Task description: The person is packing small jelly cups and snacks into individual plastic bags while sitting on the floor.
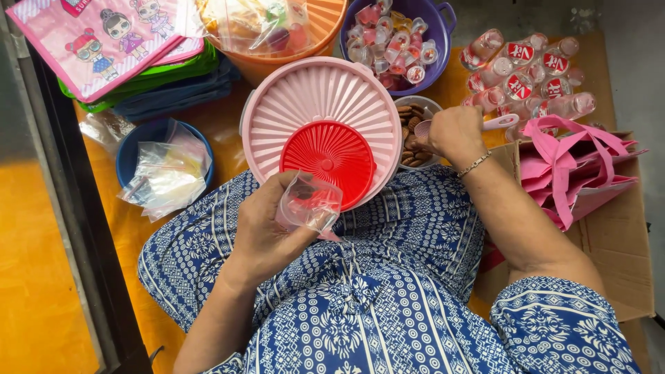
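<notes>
Plastic bag [310,204], small and clear, sits in your left hand [267,232]; your fingers curl around it and your thumb presses it from the near side, holding it over your lap, just below the red lid [325,161]. That red lid lies on a larger pink ribbed lid [318,97], and both are directly beyond your left hand, the bag's top edge overlapping the red one. Your right hand [454,131] is off to the right and a little farther out, closed around the handle of a pale pink scoop [495,123]; the scoop's bowl is in a small bowl of almonds [410,118] that stands just left of that hand, against the rim of the pink lid. A thin bracelet [475,163] circles your right wrist. Beyond your right hand lie small clear bottles with red caps [530,76], and to its right pink fabric bags [575,166] are stacked in a cardboard box [623,235]. Farther out, past the pink lid, a purple tub [443,28] holds small jelly cups, with an orange basket [325,28] beside it. Left of your left hand a blue bowl [131,156] holds more clear bags
</notes>
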